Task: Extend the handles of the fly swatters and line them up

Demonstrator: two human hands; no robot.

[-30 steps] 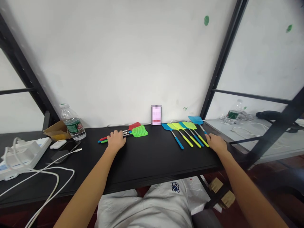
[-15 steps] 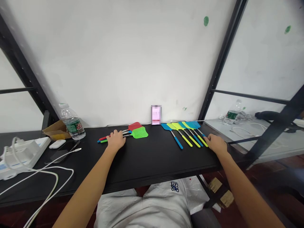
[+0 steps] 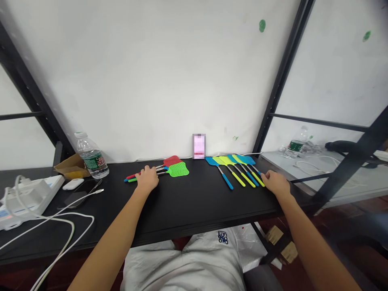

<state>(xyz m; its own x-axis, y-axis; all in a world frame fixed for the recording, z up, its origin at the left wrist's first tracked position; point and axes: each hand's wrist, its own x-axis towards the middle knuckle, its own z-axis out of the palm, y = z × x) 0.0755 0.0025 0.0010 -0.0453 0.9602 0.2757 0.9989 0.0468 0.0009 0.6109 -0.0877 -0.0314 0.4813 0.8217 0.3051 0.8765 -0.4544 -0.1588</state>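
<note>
On the left, my left hand (image 3: 147, 179) lies over the shafts of a small overlapping pile of fly swatters, fingers curled down on them. A green fly swatter (image 3: 178, 169) is on top, its head pointing right, and a red fly swatter (image 3: 172, 161) shows behind it. A blue one is mostly covered. Over at the right, my right hand (image 3: 275, 182) is closed on the handle end of the rightmost blue fly swatter (image 3: 247, 160). Beside it several blue and yellow fly swatters (image 3: 224, 160) lie fanned in an overlapping row, handles toward me.
A phone (image 3: 199, 146) leans upright on the wall behind the black table (image 3: 188, 206). To the left are a water bottle (image 3: 92, 157), a cardboard box (image 3: 72, 166), a white case (image 3: 73, 184), a dark phone (image 3: 81, 194), a power strip (image 3: 33, 198) and white cables (image 3: 72, 214).
</note>
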